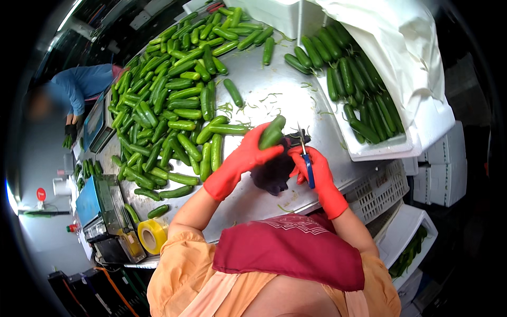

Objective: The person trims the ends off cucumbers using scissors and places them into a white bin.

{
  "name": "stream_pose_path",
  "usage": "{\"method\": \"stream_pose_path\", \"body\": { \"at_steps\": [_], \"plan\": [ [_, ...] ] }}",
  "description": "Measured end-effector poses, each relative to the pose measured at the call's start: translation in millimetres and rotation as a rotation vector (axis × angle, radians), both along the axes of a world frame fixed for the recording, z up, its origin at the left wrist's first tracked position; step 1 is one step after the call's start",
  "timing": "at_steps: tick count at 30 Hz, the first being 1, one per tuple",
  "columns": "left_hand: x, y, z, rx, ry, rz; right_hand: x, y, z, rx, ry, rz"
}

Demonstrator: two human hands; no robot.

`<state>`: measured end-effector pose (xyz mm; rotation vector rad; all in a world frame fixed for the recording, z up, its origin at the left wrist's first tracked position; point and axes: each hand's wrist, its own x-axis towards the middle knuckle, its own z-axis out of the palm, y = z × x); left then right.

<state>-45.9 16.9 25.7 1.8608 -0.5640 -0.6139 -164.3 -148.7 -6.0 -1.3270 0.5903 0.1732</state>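
Note:
My left hand (252, 148), in a red rubber glove, grips a short green cucumber (272, 132) above the metal table (273, 87). In my right hand (315, 168), gloved the same way, is a pair of scissors (308, 164) with blue handles, blades pointing away from me. A dark crumpled cloth (269, 174) lies on the table below and between both hands. Thin green trimmings (259, 105) are scattered just beyond them. To the left spreads a large heap of cucumbers (174, 99); one lone cucumber (233, 92) rests at its right side.
A white foam box (378, 152) holding rows of cucumbers stands at the right, partly under a white sheet (400, 47). Scales (89, 198) and a yellow tape roll (152, 236) are at the left. White crates (380, 192) sit below the right edge. Another person (79, 85) works at far left.

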Motion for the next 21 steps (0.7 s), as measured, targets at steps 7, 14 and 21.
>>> {"method": "stream_pose_path", "body": {
  "at_steps": [7, 14, 21],
  "plan": [
    [49.7, 19.5, -24.5, -0.704, 1.380, 0.297, 20.9, 31.3, -46.8, 0.002, -0.007, 0.051],
    [73.5, 36.8, -27.6, -0.721, 1.415, 0.698, 23.5, 27.3, -55.6, -0.101, -0.021, 0.108],
    [144.8, 87.3, 17.5, -1.666, 0.795, 0.884, 22.2, 23.5, -52.2, 0.015, -0.015, 0.082]
  ]
}}
